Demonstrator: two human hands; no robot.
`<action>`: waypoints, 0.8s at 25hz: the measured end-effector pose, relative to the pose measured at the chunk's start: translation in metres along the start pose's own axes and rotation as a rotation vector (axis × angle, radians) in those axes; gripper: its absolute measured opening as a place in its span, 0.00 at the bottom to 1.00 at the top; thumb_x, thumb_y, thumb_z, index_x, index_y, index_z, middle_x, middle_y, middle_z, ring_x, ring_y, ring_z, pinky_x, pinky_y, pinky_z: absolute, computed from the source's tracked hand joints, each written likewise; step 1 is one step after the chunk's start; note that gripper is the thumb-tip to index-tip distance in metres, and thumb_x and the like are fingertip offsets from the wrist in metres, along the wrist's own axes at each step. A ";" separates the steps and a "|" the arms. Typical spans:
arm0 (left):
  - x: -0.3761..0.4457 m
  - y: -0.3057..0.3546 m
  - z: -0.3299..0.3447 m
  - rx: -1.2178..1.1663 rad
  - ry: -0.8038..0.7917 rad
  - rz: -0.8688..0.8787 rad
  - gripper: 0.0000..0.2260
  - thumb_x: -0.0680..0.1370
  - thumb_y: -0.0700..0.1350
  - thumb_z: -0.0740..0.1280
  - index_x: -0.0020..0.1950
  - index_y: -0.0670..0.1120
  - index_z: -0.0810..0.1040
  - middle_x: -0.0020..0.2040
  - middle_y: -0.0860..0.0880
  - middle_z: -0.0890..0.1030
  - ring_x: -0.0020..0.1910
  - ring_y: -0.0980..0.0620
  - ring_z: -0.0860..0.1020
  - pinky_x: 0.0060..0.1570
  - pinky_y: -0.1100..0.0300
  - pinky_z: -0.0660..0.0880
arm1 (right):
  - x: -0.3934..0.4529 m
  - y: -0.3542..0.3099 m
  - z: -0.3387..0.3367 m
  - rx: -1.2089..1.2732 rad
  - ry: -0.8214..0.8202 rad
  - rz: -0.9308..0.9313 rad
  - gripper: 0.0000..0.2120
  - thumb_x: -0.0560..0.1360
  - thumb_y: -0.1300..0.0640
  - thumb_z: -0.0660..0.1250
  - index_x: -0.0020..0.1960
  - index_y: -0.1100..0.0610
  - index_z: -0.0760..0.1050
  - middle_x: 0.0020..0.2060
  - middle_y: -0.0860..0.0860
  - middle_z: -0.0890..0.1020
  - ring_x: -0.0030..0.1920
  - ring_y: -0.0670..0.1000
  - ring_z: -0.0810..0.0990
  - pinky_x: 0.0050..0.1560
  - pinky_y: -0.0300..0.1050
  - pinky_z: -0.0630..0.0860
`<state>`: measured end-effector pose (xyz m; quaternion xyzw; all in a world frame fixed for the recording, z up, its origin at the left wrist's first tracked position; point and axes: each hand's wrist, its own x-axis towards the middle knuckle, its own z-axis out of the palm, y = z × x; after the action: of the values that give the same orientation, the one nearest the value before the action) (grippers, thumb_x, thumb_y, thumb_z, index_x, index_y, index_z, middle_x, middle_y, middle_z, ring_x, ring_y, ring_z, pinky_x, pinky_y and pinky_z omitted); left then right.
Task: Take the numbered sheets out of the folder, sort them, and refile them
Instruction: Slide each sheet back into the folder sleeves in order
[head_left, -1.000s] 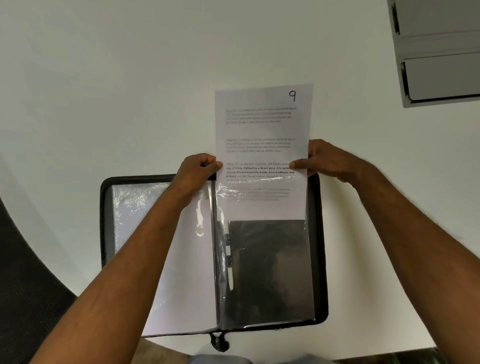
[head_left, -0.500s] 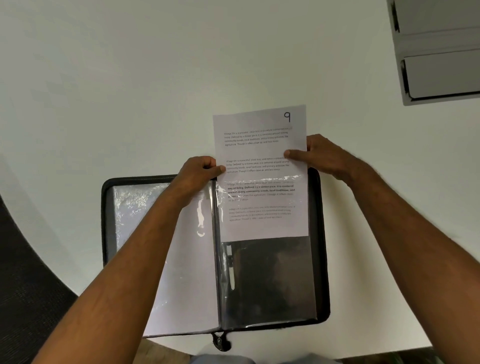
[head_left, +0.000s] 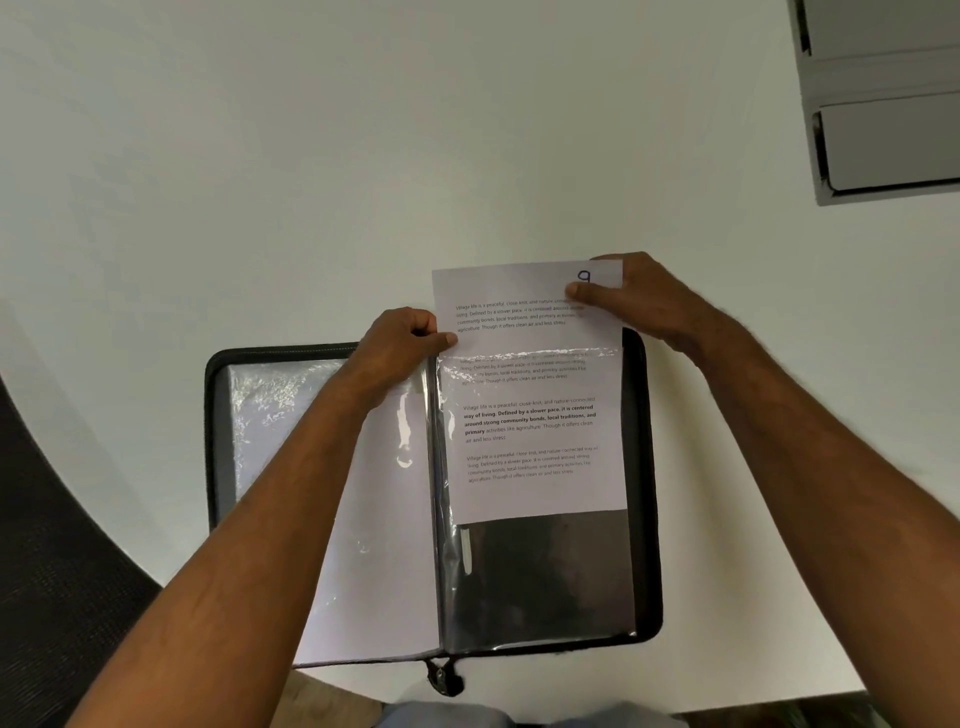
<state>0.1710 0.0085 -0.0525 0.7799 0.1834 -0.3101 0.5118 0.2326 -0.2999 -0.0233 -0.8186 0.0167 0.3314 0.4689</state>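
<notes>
Sheet 9 (head_left: 535, 395) has slid deeper into the right sleeve (head_left: 540, 571) of the zip folder (head_left: 644, 467) (refiling under way), your right hand (head_left: 639, 301) pinching its top corner, left hand (head_left: 400, 348) pinching the sleeve mouth open.

Both arms reach forward, hands close together.
Left hand (head_left: 402, 345) has curled fingers (head_left: 423, 322), thumb pinching; right hand (head_left: 631, 299) pinches with its thumb on top.

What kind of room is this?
Probably an office: a white table holds an open zip folder with a printed sheet, a grey drawer cabinet stands nearby, and a dark chair sits alongside.
</notes>
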 end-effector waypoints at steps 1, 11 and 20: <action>0.001 -0.001 0.000 0.033 -0.007 0.009 0.12 0.79 0.44 0.74 0.45 0.34 0.80 0.50 0.41 0.86 0.47 0.50 0.82 0.55 0.50 0.79 | 0.000 -0.001 0.000 -0.010 0.019 -0.021 0.07 0.80 0.49 0.72 0.52 0.52 0.83 0.48 0.49 0.87 0.45 0.49 0.84 0.48 0.45 0.79; 0.002 -0.004 0.002 -0.027 0.038 0.001 0.16 0.79 0.46 0.74 0.40 0.37 0.75 0.35 0.46 0.75 0.34 0.52 0.71 0.38 0.59 0.68 | 0.003 -0.002 -0.001 -0.374 -0.278 0.015 0.02 0.79 0.51 0.73 0.48 0.48 0.83 0.43 0.48 0.86 0.44 0.47 0.81 0.44 0.39 0.74; 0.005 -0.008 -0.002 0.201 -0.049 0.087 0.11 0.76 0.48 0.77 0.35 0.52 0.80 0.42 0.51 0.76 0.43 0.50 0.77 0.52 0.48 0.75 | 0.007 -0.010 0.021 -0.387 -0.254 -0.096 0.05 0.79 0.55 0.72 0.51 0.44 0.83 0.41 0.45 0.85 0.41 0.48 0.83 0.46 0.40 0.77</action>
<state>0.1705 0.0130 -0.0605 0.8268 0.1047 -0.3234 0.4482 0.2309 -0.2759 -0.0267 -0.8449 -0.1451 0.4060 0.3167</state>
